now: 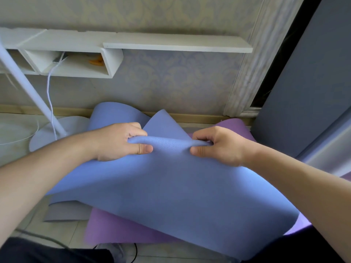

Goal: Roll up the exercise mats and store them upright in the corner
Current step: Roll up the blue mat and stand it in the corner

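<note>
From the head camera, looking down, a blue mat (171, 186) fills the middle of the picture and is lifted off the floor at its far part. The left hand (121, 142) holds a folded ridge of this mat: the fingers are curled over the top of the fold and the thumb presses on it from the near side. The right hand (216, 147) grips the same ridge just beside the left one, with the fingers bent around the fold and the thumb below, so both hands are closed on the mat and a short piece of the fold is stretched between them. Behind the hands, two loose flaps of the blue mat stand up against the wall (171, 82). Under the blue mat lies a purple mat (117, 228), flat on the floor at the near left, and its far end shows again at the right, near a grey panel (311, 76) that leans in the corner. A grey mat (66, 211) comes out from under the blue one on the left. On the wall there is a white shelf (176, 45) with open boxes; one box contains something orange that I cannot identify. A white lamp stand (28, 86) slants down to its round base on the floor at the left, and a white cable (49, 95) hangs beside it.
</note>
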Demonstrator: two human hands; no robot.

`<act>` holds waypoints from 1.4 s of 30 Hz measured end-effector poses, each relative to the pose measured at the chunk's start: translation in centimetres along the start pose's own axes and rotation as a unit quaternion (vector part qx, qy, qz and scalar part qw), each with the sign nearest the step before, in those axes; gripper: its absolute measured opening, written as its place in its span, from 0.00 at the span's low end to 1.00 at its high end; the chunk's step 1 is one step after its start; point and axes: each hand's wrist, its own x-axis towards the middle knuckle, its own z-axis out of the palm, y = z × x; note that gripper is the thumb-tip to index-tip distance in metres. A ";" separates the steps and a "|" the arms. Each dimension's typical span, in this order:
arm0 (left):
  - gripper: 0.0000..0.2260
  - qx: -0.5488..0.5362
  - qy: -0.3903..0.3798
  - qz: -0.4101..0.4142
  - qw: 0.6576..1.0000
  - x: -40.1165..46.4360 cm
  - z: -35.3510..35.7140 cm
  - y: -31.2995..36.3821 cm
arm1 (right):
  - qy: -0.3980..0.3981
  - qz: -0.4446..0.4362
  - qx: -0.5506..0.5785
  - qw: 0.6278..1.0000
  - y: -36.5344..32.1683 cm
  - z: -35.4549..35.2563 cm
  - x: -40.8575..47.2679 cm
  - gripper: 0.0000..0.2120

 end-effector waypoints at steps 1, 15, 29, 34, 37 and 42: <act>0.38 0.009 -0.005 -0.012 1.000 0.2 0.0 0.1 | 0.007 0.008 -0.027 1.000 0.0 0.1 0.2 0.17; 0.14 0.328 0.124 -0.067 0.934 1.7 1.8 4.8 | 0.124 0.094 -0.329 0.932 -2.1 3.1 0.8 0.05; 0.19 0.248 0.028 0.002 0.968 0.4 2.2 2.3 | -0.024 0.045 -0.153 0.987 -0.8 1.8 -0.5 0.17; 0.18 0.232 0.025 -0.017 0.972 0.7 2.5 2.8 | -0.004 0.052 -0.177 0.983 -0.7 2.5 -0.1 0.13; 0.18 0.236 0.026 -0.033 0.971 1.0 2.8 3.2 | 0.006 0.055 -0.205 0.977 -0.9 3.0 0.4 0.11; 0.13 0.245 0.052 -0.057 0.966 1.6 3.5 3.8 | 0.018 0.072 -0.230 0.970 -0.8 4.0 0.7 0.09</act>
